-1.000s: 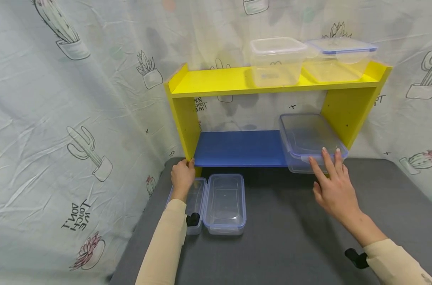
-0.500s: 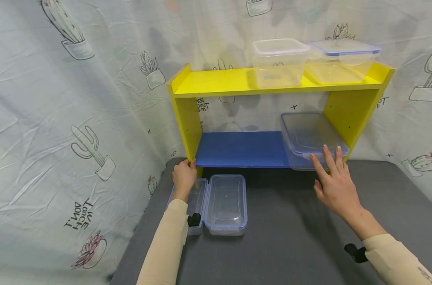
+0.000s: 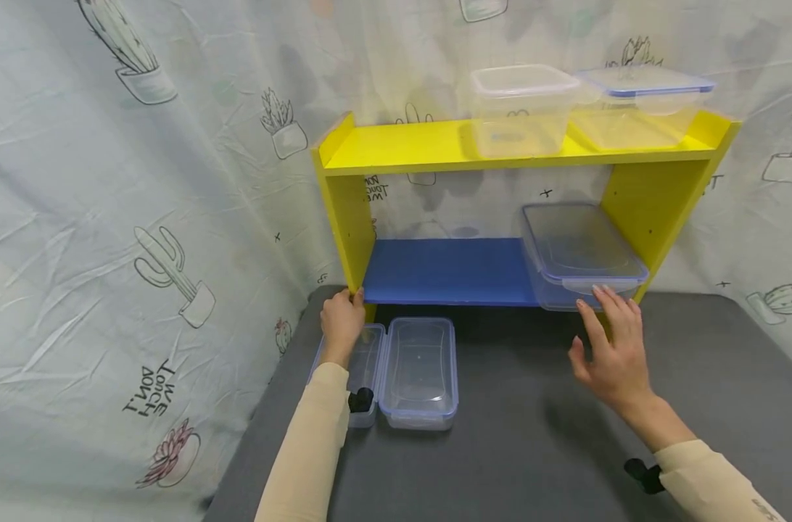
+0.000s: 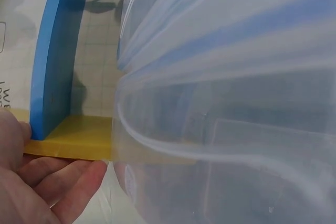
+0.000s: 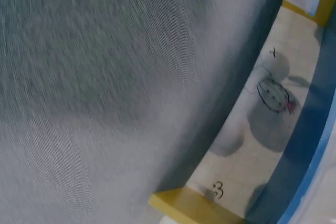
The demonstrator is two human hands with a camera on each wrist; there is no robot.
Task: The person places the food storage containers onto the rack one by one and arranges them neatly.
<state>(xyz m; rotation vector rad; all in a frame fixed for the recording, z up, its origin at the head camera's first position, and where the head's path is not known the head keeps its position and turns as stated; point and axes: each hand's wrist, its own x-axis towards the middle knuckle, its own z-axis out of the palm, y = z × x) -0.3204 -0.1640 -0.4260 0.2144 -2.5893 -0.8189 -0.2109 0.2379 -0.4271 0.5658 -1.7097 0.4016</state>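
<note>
My left hand [image 3: 342, 325] grips the lower front of the yellow side panel [image 3: 344, 225] of a two-tier shelf. In the left wrist view, the fingers [image 4: 84, 184] curl under the yellow panel beside the blue board [image 4: 50, 61]. A clear lidded food container [image 3: 582, 250] sits at the right end of the blue lower board [image 3: 448, 272]. Just in front of it is my right hand [image 3: 614, 355], fingers loosely bent and holding nothing; whether the fingertips touch the container cannot be told. The right wrist view does not show the hand.
Two clear containers, one left [image 3: 523, 109] and one blue-rimmed [image 3: 644, 109], stand on the yellow top board. On the grey table [image 3: 500, 464], two more lidded containers, one [image 3: 418, 373] and another [image 3: 366, 362] partly behind the left arm, stand side by side. A patterned curtain [image 3: 194, 145] hangs behind.
The container on the blue board has slid slightly back. My right hand's spread fingers have come off its lid edge, dropped lower and drawn closer together. The left hand keeps its grip.
</note>
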